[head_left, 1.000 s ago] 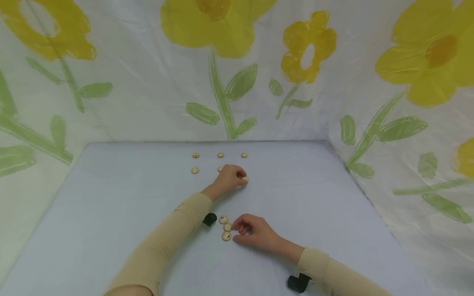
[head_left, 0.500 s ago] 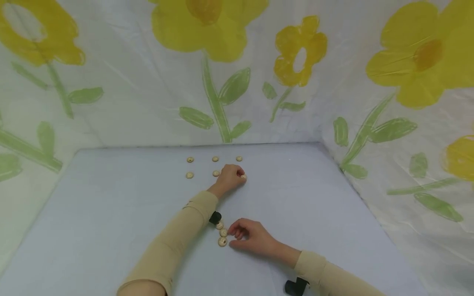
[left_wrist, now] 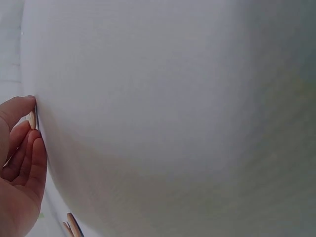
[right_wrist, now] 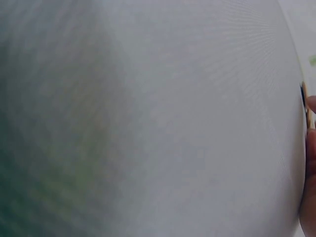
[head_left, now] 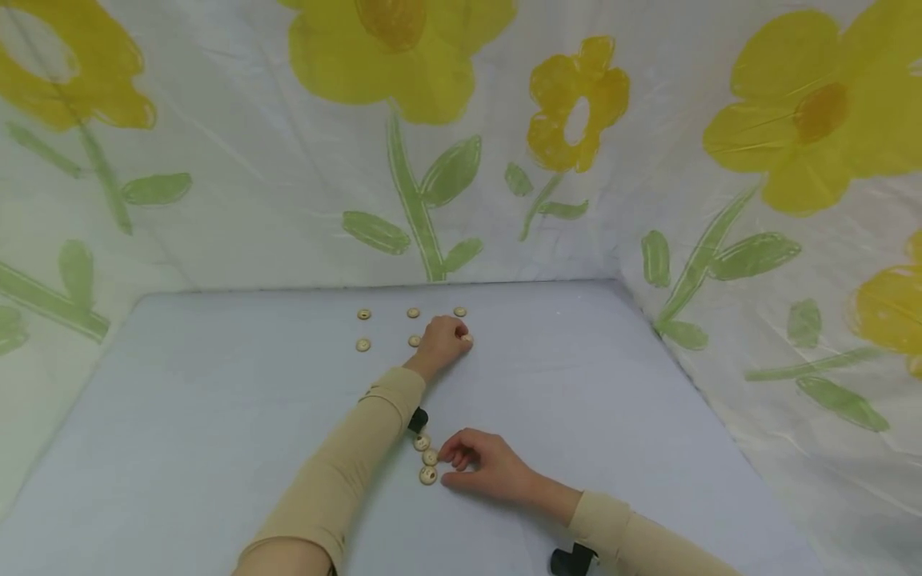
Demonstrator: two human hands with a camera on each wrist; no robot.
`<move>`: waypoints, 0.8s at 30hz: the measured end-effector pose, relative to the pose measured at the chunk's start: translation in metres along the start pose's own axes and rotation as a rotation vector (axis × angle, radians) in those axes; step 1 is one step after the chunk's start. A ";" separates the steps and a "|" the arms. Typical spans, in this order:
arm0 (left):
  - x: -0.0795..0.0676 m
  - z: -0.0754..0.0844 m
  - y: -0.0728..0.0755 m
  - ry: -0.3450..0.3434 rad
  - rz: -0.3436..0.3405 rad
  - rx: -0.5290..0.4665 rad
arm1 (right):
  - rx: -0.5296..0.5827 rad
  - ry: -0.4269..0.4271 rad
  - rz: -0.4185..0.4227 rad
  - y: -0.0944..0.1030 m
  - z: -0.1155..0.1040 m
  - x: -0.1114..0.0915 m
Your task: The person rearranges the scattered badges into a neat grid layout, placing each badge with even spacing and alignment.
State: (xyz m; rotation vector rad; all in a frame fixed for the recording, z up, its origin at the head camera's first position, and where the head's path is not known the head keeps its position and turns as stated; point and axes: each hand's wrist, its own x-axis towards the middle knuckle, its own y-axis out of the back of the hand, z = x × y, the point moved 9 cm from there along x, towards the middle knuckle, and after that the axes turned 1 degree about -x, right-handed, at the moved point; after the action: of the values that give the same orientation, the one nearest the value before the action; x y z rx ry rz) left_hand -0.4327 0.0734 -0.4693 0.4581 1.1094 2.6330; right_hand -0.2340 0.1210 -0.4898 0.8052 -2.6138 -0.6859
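My left hand (head_left: pixel 441 346) is at the right end of the second row of small round wooden discs, pinching one wooden disc (head_left: pixel 467 339) by its edges on the table. In the left wrist view, thumb and fingertips lie on either side of that disc (left_wrist: pixel 33 119). My right hand (head_left: pixel 493 466) lies low over the table with relaxed fingers and thumb apart, beside three more discs in a short column. Its index fingertip is at the middle disc (head_left: pixel 430 457); whether it touches cannot be told. The top disc (head_left: pixel 421 442) and bottom disc (head_left: pixel 428 475) adjoin it.
Placed discs form a back row, left (head_left: pixel 363 314), middle (head_left: pixel 413 313) and right (head_left: pixel 459 311). In front of it are a left disc (head_left: pixel 363 345) and a partly covered middle one (head_left: pixel 414 341). A flower-printed curtain (head_left: pixel 288 224) borders the pale table (head_left: pixel 216 416).
The head view has shifted slightly, so everything sits a little left and lower. The left hand still pinches its disc in the second row; the right hand stays by the column.
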 end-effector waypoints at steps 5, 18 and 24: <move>0.000 0.001 0.001 -0.022 -0.006 0.014 | -0.009 0.013 0.001 0.000 -0.003 0.000; -0.006 -0.002 0.008 -0.033 -0.006 0.016 | -0.027 0.053 0.007 -0.001 -0.010 0.002; -0.010 -0.002 0.009 -0.042 -0.012 -0.033 | -0.034 0.030 0.004 -0.001 -0.005 0.000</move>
State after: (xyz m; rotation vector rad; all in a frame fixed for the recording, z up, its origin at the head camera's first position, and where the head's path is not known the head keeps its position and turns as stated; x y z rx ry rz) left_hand -0.4246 0.0629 -0.4660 0.4963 1.0510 2.6146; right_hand -0.2318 0.1184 -0.4857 0.7938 -2.5697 -0.7092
